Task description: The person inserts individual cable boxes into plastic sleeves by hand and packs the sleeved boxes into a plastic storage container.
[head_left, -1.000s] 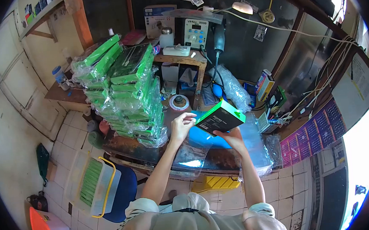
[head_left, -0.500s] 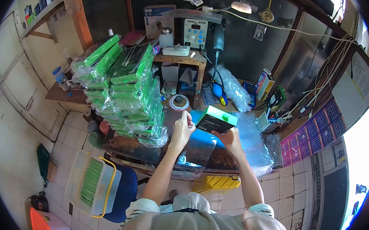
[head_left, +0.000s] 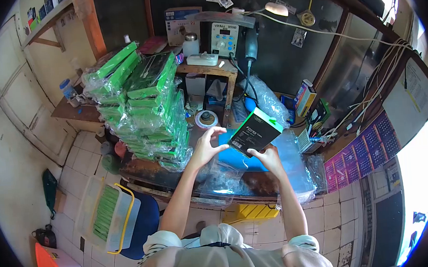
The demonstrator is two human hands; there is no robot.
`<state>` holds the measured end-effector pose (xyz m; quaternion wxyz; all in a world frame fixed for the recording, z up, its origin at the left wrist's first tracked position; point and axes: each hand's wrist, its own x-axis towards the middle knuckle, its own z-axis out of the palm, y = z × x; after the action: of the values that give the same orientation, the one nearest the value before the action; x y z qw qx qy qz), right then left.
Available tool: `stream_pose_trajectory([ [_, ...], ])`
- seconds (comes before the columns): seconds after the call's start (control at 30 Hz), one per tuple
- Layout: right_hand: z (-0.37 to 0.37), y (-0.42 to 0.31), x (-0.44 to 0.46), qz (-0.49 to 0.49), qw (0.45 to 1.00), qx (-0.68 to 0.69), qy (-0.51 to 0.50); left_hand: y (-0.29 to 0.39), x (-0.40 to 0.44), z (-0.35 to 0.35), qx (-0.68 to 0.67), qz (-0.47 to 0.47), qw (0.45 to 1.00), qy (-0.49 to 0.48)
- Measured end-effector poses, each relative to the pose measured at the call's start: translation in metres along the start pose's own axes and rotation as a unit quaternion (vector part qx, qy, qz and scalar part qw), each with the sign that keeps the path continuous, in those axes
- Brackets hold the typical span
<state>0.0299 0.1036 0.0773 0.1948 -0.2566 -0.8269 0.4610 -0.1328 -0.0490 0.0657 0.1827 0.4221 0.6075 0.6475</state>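
Note:
My right hand [head_left: 268, 159] grips the lower right corner of a black and green product box [head_left: 255, 134], its thumb on the printed black face. The box is tilted above the desk, its green end toward the upper right. Just left of it is my left hand [head_left: 208, 147], fingers apart and nothing in them; its thumb points at the box's left edge, and I cannot tell if they touch. Below the hands, a crumpled clear plastic wrap [head_left: 222, 180] lies on the desk's front edge. A blue sheet [head_left: 238, 162] shows under the box.
A tall stack of plastic-wrapped green boxes [head_left: 147, 108] stands left on the desk. Behind are a tape roll [head_left: 206, 119], a bubble-wrap bundle [head_left: 268, 100] and a hot-air station [head_left: 224, 38]. A clear basket [head_left: 105, 210] of green packs sits lower left.
The box has been raised and turned so more of its black face shows. My left hand has gone from closed fingers to spread ones. The clear plastic on the desk has shifted and crumpled.

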Motion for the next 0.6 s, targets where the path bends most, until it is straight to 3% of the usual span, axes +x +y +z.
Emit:
stream_pose_trajectory([
  [0.03,0.000,0.001,0.000,0.000,1.000,0.000,0.001,0.004,0.000,-0.001,0.080,0.051,0.995,0.006],
  [0.07,0.001,0.002,0.001,-0.001,1.000,-0.006,-0.018,0.002,0.001,-0.003,0.044,0.058,0.997,-0.028],
  [0.23,0.006,0.000,-0.001,-0.013,0.999,0.024,-0.035,0.015,0.000,-0.001,0.111,0.000,0.988,-0.108],
  [0.3,0.009,0.007,0.001,-0.030,0.998,0.027,-0.053,0.006,0.001,0.000,0.026,-0.039,0.993,-0.107],
  [0.43,0.011,0.017,0.001,-0.047,0.995,0.085,-0.036,0.011,-0.001,0.001,0.014,-0.040,0.996,-0.079],
  [0.5,0.012,0.018,-0.001,-0.106,0.990,0.092,-0.011,0.012,-0.001,0.001,0.011,-0.040,0.997,-0.068],
  [0.6,0.017,0.015,-0.008,-0.084,0.984,0.158,-0.021,0.012,-0.001,0.002,-0.029,-0.023,0.999,-0.025],
])
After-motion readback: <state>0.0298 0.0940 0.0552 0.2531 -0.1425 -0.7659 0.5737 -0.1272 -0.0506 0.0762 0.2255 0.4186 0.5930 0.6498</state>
